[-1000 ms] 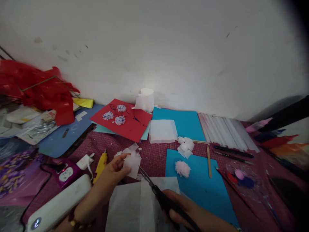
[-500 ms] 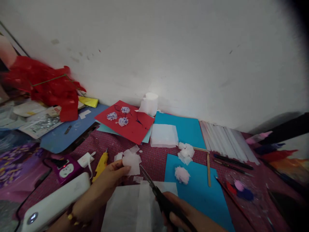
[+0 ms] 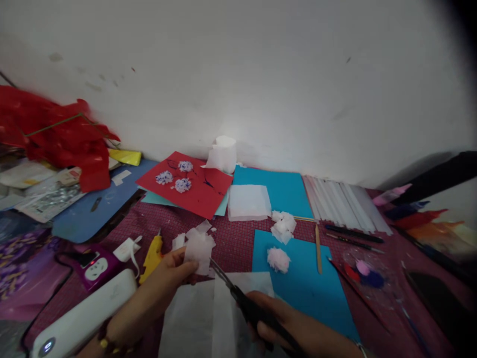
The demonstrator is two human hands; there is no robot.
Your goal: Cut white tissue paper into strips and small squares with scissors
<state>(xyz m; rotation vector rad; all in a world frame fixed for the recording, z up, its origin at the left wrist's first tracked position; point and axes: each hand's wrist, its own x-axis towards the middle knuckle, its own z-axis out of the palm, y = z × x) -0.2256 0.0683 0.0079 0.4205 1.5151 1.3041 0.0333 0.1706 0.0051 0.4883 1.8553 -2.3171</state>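
Between the thumb and fingers of my left hand (image 3: 178,268) is a small piece of white tissue paper (image 3: 200,247). My right hand (image 3: 278,318) grips black-handled scissors (image 3: 238,297). Their blade tips point up and left, close to the tissue's lower right edge; whether they touch it I cannot tell. Below both hands lie larger white tissue sheets (image 3: 190,313). A fluffy pale pink tissue ball (image 3: 278,260) rests on blue paper (image 3: 309,293) to the right. Crumpled white tissue (image 3: 283,226) sits just behind it, and a folded tissue stack (image 3: 249,203) farther back.
A yellow glue gun (image 3: 152,258), a purple power socket (image 3: 96,268) and a white power bank (image 3: 84,313) lie left. Red paper (image 3: 201,191) with three speckled flowers and a tissue roll (image 3: 222,154) are by the wall. Glue sticks (image 3: 345,204) and a paint palette (image 3: 367,273) lie right.
The view has shifted slightly, moving most things a little left and up in the picture. My left hand still pinches the tissue, now turned more upright. The scissors stay close to it.
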